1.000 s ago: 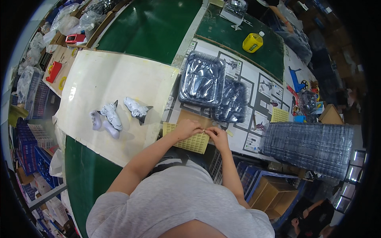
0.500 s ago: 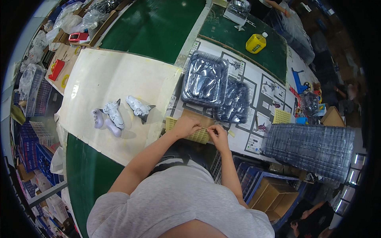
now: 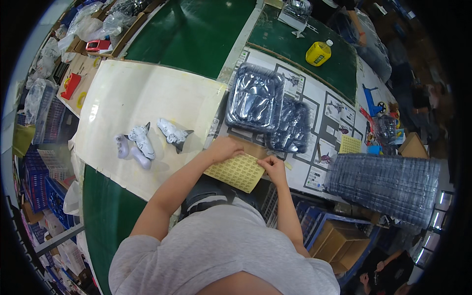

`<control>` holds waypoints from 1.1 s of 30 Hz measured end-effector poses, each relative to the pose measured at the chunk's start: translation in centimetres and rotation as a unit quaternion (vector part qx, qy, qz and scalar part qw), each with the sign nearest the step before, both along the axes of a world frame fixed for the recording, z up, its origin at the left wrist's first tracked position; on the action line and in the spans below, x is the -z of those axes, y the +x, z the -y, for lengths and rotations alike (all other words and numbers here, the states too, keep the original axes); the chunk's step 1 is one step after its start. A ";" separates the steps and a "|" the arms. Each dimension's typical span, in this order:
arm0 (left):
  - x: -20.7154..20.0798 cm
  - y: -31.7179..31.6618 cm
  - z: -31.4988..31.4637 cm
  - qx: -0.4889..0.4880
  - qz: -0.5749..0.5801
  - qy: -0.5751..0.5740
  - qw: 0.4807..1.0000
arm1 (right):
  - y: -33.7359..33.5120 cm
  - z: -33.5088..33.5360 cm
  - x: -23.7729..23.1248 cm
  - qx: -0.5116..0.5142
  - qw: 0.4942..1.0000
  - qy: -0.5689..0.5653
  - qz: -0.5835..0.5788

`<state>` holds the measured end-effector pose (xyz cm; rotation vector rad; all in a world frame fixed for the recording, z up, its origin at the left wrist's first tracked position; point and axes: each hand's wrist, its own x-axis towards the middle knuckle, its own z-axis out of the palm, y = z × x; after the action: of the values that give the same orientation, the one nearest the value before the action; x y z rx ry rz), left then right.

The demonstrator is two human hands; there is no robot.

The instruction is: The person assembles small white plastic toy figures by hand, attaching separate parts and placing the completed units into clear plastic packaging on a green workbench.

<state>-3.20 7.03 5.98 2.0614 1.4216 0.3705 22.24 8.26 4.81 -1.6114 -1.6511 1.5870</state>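
A yellow sheet of small stickers (image 3: 235, 173) lies slanted at the table's front edge, close to my body. My right hand (image 3: 273, 168) pinches its right corner between thumb and fingers. At the sheet's far edge is my left hand (image 3: 227, 149), fingers curled inward; what they hold, if anything, is hidden. Beyond my hands sits a brown cardboard piece (image 3: 253, 147), partly covered. Past it rest dark, shiny plastic trays (image 3: 254, 98), with another tray stack (image 3: 291, 129) beside them. To the left, two white toy pieces with dark fins (image 3: 141, 140) (image 3: 172, 132) lie on white paper.
Two pale rounded parts (image 3: 121, 146) (image 3: 141, 158) lie by the toy pieces. A long row of nested trays (image 3: 383, 184) stands at right, near another yellow sheet (image 3: 350, 144). A yellow bottle (image 3: 319, 52) is at the back. An open cardboard box (image 3: 339, 243) sits below right.
My left hand has moved left and up, away from my right hand. More of the sticker sheet shows now, and its right end has swung toward my body.
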 end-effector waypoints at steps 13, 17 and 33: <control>7.2 2.5 5.5 -0.017 -0.195 0.094 0.976 | -4.1 -0.2 6.7 -0.033 0.939 0.309 0.151; 8.2 2.3 5.5 -0.018 -0.193 0.095 0.976 | -4.8 0.3 7.1 -0.061 0.913 0.355 0.192; 9.1 2.3 5.3 -0.017 -0.176 0.065 0.982 | -4.6 1.0 7.2 -0.041 0.917 0.351 0.183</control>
<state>-0.91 1.72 -3.10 2.2956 1.6758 0.1165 17.69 7.27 -2.39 -1.4856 -2.1602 0.5829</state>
